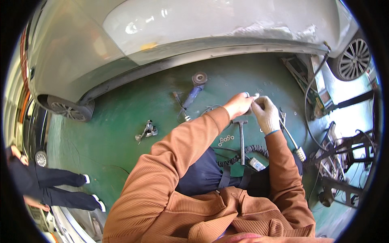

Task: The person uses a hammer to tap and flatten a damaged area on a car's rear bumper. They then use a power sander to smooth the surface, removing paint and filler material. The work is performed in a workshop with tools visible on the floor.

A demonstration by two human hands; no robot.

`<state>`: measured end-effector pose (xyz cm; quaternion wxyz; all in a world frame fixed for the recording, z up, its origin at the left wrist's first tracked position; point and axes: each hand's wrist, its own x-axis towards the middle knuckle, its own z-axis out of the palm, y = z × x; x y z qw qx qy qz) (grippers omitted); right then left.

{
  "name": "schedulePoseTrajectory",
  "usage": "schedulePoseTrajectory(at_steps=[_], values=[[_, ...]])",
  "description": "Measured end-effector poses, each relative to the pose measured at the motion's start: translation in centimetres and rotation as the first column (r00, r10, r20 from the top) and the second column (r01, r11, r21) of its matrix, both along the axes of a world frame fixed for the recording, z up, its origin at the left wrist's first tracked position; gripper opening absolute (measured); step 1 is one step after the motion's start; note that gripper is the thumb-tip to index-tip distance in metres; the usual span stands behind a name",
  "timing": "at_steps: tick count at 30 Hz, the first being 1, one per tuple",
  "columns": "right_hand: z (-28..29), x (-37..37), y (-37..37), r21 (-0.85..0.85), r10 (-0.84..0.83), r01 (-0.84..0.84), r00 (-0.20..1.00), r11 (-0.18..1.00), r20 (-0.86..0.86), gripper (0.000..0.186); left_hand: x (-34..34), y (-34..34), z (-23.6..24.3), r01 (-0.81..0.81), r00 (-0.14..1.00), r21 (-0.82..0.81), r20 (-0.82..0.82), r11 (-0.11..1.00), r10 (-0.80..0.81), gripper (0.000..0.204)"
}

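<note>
Grip: our bare left hand (239,105) and white-gloved right hand (266,115) come together at a small whitish piece (256,96), right of upper centre in the frame, which of them pinches it we cannot tell, and we judge steady wrists and light, even pressure best.

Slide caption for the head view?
Bare left hand meets gloved right hand beside a car, a grinder on the green floor.
</note>
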<state>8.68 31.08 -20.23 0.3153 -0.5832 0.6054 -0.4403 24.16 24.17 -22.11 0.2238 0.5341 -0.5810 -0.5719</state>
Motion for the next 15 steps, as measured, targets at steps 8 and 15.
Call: schedulePoseTrajectory(at_steps=[8, 15], values=[[-2.3, -1.2, -1.6, 0.036, -0.105, 0.114, 0.976, 0.993, -0.188, 0.027, -2.1, 1.8, 4.1, 0.044, 0.970, 0.172, -0.243, 0.984, -0.001, 0.053], [-3.9, 0.6, -0.6, -0.028, 0.115, -0.117, 0.991, 0.993, -0.072, 0.019, -1.8, -0.9, 2.2, -0.138, 0.692, 0.408, -0.612, 0.902, 0.382, 0.048]])
